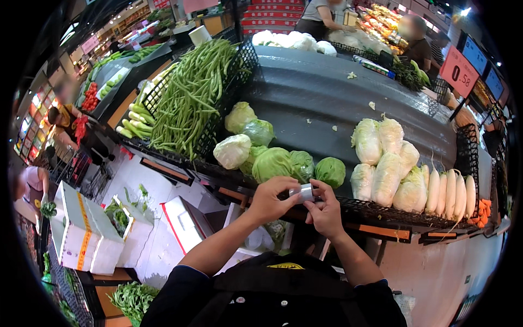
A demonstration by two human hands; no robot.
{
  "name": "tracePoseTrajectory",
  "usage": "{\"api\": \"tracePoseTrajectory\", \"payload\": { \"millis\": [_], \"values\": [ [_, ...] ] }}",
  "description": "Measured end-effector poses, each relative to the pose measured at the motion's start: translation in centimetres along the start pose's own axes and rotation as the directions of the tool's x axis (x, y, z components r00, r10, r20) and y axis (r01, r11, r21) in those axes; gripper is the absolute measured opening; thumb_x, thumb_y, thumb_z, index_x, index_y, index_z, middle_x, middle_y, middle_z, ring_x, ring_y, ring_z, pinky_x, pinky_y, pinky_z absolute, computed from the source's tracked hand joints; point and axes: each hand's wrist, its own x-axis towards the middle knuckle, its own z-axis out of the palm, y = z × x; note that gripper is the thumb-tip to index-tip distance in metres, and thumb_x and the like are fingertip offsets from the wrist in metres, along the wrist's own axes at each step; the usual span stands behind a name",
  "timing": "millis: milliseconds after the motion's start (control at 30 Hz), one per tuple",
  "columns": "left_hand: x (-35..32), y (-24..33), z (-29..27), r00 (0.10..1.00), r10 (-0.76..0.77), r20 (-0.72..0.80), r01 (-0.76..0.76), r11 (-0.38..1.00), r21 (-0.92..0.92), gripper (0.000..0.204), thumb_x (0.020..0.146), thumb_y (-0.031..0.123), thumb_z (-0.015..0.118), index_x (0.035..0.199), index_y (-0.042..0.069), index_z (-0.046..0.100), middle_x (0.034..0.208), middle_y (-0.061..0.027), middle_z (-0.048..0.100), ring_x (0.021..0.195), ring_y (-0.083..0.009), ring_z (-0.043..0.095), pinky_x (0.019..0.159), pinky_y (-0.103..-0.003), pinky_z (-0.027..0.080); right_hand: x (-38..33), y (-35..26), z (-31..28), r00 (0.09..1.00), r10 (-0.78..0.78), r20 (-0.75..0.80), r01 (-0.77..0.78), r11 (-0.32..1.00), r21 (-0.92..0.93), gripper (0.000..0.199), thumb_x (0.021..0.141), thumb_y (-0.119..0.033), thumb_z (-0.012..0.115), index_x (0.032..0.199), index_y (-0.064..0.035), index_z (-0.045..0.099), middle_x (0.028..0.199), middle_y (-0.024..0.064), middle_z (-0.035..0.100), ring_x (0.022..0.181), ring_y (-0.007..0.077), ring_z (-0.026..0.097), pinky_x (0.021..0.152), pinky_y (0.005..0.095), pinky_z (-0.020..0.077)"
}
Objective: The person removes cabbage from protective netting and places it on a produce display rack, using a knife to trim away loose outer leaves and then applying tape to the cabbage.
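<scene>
Between my two hands, in front of the stall's near edge, is a small roll of shiny greyish tape. My left hand pinches its left side with thumb and fingers. The fingers and thumb of my right hand close on its other side. Just beyond lie green cabbages: a light one behind my left hand and a darker one behind my right. Some of these heads look wrapped in clear film.
Green beans heap up at the left. Napa cabbages and white radishes stand at the right, beside a pink price sign. Dark sheeting covers the stall. White foam boxes sit on the floor. Other people are around.
</scene>
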Motion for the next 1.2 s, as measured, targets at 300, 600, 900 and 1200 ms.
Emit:
{"api": "tracePoseTrajectory", "payload": {
  "millis": [300,600,900,1200],
  "values": [
    [-1.5,-1.3,0.3,0.946,-0.182,-0.269,0.228,0.962,0.149,0.006,0.087,0.006,0.058,0.091,0.001,0.057,0.08,-0.0142,0.066,0.073,-0.0292,0.065,0.067,-0.036,0.05,1.6,0.4,2.2,0.944,0.216,0.251,-0.238,0.97,0.059,0.076,0.08,-0.002,0.068,0.143,-0.0084,0.026,0.107,0.0153,0.062,0.048,0.0111,0.058,0.042,0.0239,0.0445],
    [7.8,-10.6,-3.4,0.839,-0.21,-0.502,0.366,0.9,0.236,0.012,0.089,0.016,0.057,0.09,0.004,0.06,0.081,-0.0148,0.065,0.079,-0.0335,0.064,0.069,-0.043,0.048,6.9,3.0,0.7,0.845,0.441,0.303,-0.508,0.84,0.192,0.067,0.086,-0.012,0.065,0.14,0.0007,0.027,0.079,0.0103,0.061,0.039,0.0099,0.047,0.033,0.0235,0.0357],
    [6.6,-14.1,-1.5,0.846,-0.199,-0.495,0.42,0.821,0.387,0.011,0.081,0.012,0.063,0.092,0.01,0.061,0.082,-0.0087,0.062,0.078,-0.0303,0.062,0.07,-0.041,0.049,6.7,7.0,4.9,0.962,0.253,-0.104,-0.234,0.958,0.168,0.037,0.082,-0.013,0.072,0.1,-0.0029,0.041,0.074,0.0096,0.06,0.036,0.0089,0.041,0.03,0.0241,0.0305],
    [7.1,-12.8,-5.0,0.965,-0.256,0.059,0.21,0.887,0.411,0.024,0.081,0.014,0.054,0.101,0.008,0.065,0.1,-0.0139,0.063,0.092,-0.0324,0.061,0.082,-0.04,0.048,7.9,7.2,1.5,0.92,0.389,0.058,-0.39,0.921,0.012,0.035,0.078,-0.014,0.076,0.101,-0.0016,0.053,0.073,0.0088,0.063,0.058,0.0121,0.058,0.049,0.0259,0.0448]
  ]
}}
